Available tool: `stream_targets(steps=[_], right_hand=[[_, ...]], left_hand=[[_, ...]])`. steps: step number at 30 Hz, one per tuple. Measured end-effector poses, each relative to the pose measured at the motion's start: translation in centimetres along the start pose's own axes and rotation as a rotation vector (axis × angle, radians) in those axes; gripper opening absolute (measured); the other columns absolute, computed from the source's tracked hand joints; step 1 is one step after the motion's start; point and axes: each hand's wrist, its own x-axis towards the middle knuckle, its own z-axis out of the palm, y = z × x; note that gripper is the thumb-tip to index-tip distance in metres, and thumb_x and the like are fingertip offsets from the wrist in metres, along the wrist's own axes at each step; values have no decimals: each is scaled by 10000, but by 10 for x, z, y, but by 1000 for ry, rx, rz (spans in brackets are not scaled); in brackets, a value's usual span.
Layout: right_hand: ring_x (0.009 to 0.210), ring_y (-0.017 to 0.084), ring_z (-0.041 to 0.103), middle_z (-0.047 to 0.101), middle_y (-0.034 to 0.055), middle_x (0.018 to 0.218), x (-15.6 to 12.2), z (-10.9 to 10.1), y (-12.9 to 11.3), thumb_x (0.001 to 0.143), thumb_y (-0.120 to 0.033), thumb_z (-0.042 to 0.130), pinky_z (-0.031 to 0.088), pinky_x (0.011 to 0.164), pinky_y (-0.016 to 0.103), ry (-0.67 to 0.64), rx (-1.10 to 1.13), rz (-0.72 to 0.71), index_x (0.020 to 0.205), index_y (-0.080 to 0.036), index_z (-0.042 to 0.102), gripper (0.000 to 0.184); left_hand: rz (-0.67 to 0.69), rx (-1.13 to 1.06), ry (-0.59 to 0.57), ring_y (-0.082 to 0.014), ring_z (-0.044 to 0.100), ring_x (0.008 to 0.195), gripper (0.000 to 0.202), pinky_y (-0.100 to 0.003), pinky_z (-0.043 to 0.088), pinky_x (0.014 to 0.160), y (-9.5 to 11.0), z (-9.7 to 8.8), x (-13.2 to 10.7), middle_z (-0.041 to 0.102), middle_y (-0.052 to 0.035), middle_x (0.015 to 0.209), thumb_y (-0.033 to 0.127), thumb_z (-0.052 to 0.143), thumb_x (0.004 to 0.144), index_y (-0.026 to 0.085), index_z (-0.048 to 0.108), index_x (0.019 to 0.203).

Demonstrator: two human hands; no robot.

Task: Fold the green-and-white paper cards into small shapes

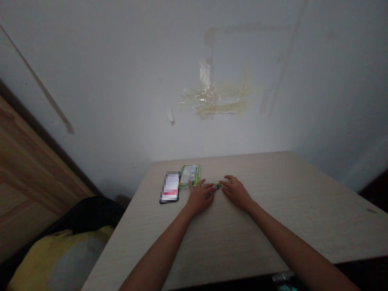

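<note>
Both my hands rest on a pale wooden table (273, 210), meeting near its far middle. My left hand (201, 197) lies knuckles up, its fingertips pinched on one end of a small greenish object (216, 186). My right hand (235, 190) comes in from the right, its fingertips closed on the other end of the same object. The object is too small and dim to name. Just left of my left hand lies a green and white packet (190, 175), flat on the table.
A black phone (170, 187) with a lit screen lies beside the packet on its left. A white wall with old tape marks (216, 99) rises right behind the table. At the left stand a wooden panel (27, 178) and a yellow and dark bundle (60, 250) below the table's edge.
</note>
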Motion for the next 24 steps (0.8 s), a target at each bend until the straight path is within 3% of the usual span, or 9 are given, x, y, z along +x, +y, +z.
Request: stream_targets(steps=[7,16,24], right_hand=[[1190,248,486,539,125,1266,-1,0,1,857,-192,572,424,992,406,12,63,-84,1111,-254,703,292],[1082,234,538,582,117,1155,-1,1,2,841,-237,618,446,951,397,38,104,-54,1006,-242,740,206],[1050,221,549,593,109,1115,0,2,9,824,-192,623,453,955,384,37,181,-63,964,-234,755,197]], left_hand=[[6,28,65,-287,299,1380,376,-767,14,1048,0,-4,0,544,40,1369,211,498,893,422,573,1195],[132,-16,100,-256,412,1285,236,-699,-21,1090,3,-6,-1,658,16,1154,388,513,917,401,655,1104],[160,96,157,-277,435,1269,239,-741,-54,1056,3,-2,-2,656,37,1185,467,508,910,461,646,1105]])
